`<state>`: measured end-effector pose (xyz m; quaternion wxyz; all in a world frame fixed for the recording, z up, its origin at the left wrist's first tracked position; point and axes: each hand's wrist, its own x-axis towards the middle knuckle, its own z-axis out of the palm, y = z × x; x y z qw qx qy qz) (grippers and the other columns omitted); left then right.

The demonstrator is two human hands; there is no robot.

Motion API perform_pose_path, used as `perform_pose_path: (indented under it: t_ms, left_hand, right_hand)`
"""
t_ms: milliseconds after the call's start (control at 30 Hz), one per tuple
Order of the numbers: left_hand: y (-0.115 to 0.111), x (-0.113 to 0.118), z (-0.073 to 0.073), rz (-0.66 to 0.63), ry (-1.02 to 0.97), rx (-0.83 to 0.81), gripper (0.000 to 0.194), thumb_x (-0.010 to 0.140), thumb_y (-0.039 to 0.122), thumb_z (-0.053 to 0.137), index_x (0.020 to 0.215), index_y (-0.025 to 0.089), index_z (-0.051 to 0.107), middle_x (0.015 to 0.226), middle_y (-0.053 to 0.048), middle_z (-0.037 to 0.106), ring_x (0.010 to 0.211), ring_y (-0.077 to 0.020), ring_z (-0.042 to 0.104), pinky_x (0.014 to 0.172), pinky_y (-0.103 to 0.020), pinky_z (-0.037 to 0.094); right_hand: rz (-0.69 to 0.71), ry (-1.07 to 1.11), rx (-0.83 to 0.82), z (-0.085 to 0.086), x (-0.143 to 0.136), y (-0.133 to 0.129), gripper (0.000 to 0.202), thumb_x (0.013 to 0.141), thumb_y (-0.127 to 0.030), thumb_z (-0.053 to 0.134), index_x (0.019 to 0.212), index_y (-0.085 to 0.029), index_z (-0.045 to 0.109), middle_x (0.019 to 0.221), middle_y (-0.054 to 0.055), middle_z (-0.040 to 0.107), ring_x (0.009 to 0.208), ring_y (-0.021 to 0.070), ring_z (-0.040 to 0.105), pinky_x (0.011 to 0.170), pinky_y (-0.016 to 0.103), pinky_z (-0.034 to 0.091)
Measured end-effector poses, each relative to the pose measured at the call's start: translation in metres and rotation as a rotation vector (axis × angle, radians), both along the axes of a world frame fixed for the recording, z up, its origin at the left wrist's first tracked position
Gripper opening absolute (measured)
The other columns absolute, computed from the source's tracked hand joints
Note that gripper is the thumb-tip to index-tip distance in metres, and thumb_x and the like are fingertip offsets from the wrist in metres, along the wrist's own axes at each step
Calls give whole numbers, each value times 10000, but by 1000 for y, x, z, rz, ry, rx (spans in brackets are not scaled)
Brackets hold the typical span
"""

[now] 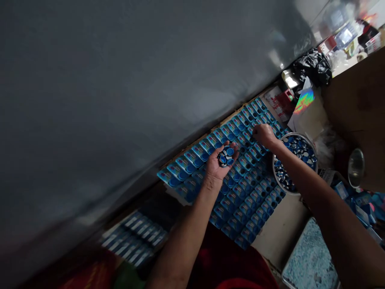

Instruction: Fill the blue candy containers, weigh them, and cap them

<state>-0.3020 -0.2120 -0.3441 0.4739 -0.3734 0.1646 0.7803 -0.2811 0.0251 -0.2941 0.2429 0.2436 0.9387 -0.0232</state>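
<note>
My left hand [215,164], palm up and cupped, holds several small round blue-and-silver discs [229,151]. It is above rows of overlapping blue cards [195,157], laid out on a board. Some cards carry a blue round piece; others show a dark round spot. Farther along the rows, my right hand [264,135] is lowered over the cards with its fingers closed. Whatever they may pinch is hidden. Beneath my right forearm stands a round metal-rimmed bowl [274,170] full of the same kind of discs.
A dark grey wall [135,80] runs along the far side of the cards. White-and-blue stacked packs [135,235] lie at lower left. A mottled light-blue slab [311,257], a clear oval dish [356,168], a cardboard box [357,96] and a black plastic bag [314,66] occupy the right.
</note>
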Motion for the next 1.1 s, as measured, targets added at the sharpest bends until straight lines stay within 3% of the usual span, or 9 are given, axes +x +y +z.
perform_pose_path:
  t_ms: [200, 400, 500, 600, 700, 833, 967, 1100]
  left_hand:
    - [10, 3, 2, -24, -6, -6, 268, 971, 183, 567, 1190, 164, 720, 1055, -119, 826, 1026, -266, 808, 999, -477, 632]
    - [20, 4, -4, -34, 16, 35, 261, 967, 201, 589, 1191, 159, 716, 1103, -126, 826, 1057, -265, 804, 1015, -475, 626]
    - [16, 5, -3, -22, 21, 29, 261, 974, 197, 580, 1193, 161, 717, 1095, -125, 827, 1061, -268, 804, 1025, -490, 623]
    - [5, 7, -2, -26, 9, 13, 267, 954, 194, 607, 1195, 156, 718, 1082, -126, 826, 1069, -280, 802, 1029, -510, 621]
    - [-3, 10, -3, -21, 22, 2, 254, 956, 190, 614, 1182, 154, 724, 1063, -113, 825, 1009, -260, 809, 988, -478, 641]
    - [-4, 17, -6, -53, 20, -60, 233, 987, 177, 572, 1142, 149, 743, 975, -89, 825, 874, -203, 803, 855, -340, 664]
    - [-6, 25, -6, -101, 4, -89, 273, 989, 162, 548, 1179, 140, 743, 992, -104, 828, 907, -219, 804, 861, -348, 664]
    - [-16, 29, -1, -98, -22, -89, 286, 995, 173, 548, 1217, 157, 729, 1013, -102, 832, 954, -235, 811, 948, -421, 658]
  right_hand:
    - [43, -131, 29, -3, 1, -15, 307, 962, -204, 630, 1203, -171, 817, 1183, 185, 799, 1123, 307, 755, 894, 323, 543]
    - [-65, -172, 48, -12, -14, 0, 428, 856, -362, 861, 1249, -222, 762, 1248, 133, 787, 1123, 293, 748, 857, 308, 545]
    - [-61, -171, 43, -3, -18, -4, 396, 841, -306, 878, 1212, -223, 769, 1242, 130, 788, 1129, 290, 744, 863, 302, 532]
    - [-67, -41, 44, 12, -4, -33, 269, 942, -257, 750, 1209, -224, 773, 1165, 123, 801, 1074, 273, 751, 854, 304, 520]
    - [-99, 274, -147, 13, 28, -76, 213, 993, -307, 691, 1178, -264, 788, 1032, 50, 803, 966, 215, 743, 829, 274, 509]
    - [-183, 522, -468, -12, 67, -116, 161, 922, -292, 790, 1071, -257, 838, 974, 26, 769, 850, 162, 709, 787, 237, 505]
    - [-357, 670, -549, -38, 87, -127, 84, 876, -255, 810, 943, -235, 855, 879, 20, 762, 805, 160, 696, 787, 241, 515]
    - [-569, 769, -728, -47, 101, -131, 144, 857, -302, 784, 952, -215, 848, 794, 12, 766, 657, 162, 668, 660, 253, 515]
